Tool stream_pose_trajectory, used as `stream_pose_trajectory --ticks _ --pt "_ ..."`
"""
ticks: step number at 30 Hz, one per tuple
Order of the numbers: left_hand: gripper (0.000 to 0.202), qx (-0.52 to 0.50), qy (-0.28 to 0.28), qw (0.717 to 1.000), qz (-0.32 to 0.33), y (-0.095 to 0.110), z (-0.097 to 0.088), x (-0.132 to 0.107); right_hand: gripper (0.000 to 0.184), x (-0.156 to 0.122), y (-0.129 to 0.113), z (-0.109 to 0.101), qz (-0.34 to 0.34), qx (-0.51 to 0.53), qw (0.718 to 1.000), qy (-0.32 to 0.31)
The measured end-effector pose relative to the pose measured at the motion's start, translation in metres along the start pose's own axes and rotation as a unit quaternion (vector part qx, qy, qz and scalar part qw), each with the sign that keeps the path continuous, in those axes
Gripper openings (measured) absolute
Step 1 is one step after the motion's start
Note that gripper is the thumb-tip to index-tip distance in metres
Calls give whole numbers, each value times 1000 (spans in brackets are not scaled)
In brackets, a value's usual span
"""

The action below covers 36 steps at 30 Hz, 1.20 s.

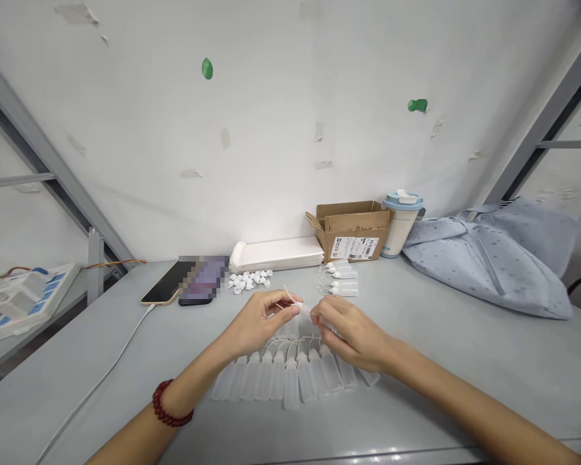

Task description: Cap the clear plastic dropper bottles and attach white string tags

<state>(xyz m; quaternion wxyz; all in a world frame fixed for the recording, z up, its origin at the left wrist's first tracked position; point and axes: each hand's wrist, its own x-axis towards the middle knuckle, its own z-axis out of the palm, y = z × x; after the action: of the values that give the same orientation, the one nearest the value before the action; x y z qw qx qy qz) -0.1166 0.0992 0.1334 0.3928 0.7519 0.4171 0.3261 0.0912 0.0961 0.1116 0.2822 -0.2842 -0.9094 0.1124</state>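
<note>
Above the middle of the table, my left hand (271, 313) is closed in a pinch on the white top of a small translucent plastic bottle (306, 311), from which a thin white strap sticks up. Curled against the other side of that top is my right hand (346, 326), its fingers closed on the same piece; they hide most of it. Below both hands, several translucent squeeze bottles (291, 387) lie side by side in a fanned row, thin straps at their necks. Beyond my left hand sits a pile of small white caps (246, 281).
Behind my right hand lie several small bottles (343, 288) with straps. Along the wall stand a white stack (281, 253), an open cardboard box (356, 236) and a lidded cup (401, 226). A blue cloth bag (489, 265) lies right; two phones (167, 284) and a cable (101, 381) left.
</note>
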Motion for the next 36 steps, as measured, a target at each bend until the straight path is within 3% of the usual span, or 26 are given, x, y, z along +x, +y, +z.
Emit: stream_pose_trajectory --ticks 5,10,15,18,28,36 --pt "22 -12 -9 1000 -11 3 1 -1 8 1 -5 -3 123 169 978 -5" --pt "20 -21 10 1000 -6 2 2 -1 7 4 -11 -5 215 362 907 6" --pt "19 -46 21 999 -9 -1 2 -1 9 7 -11 -3 251 491 834 2" --pt "20 -68 10 997 -16 -1 1 0 11 8 -11 -2 262 527 809 8" --pt "43 -105 -75 987 -96 -5 1 2 18 6 -13 -4 242 485 840 -1" --pt "32 -56 -72 993 -70 1 -2 1 18 6 -11 -2 238 481 844 -1"
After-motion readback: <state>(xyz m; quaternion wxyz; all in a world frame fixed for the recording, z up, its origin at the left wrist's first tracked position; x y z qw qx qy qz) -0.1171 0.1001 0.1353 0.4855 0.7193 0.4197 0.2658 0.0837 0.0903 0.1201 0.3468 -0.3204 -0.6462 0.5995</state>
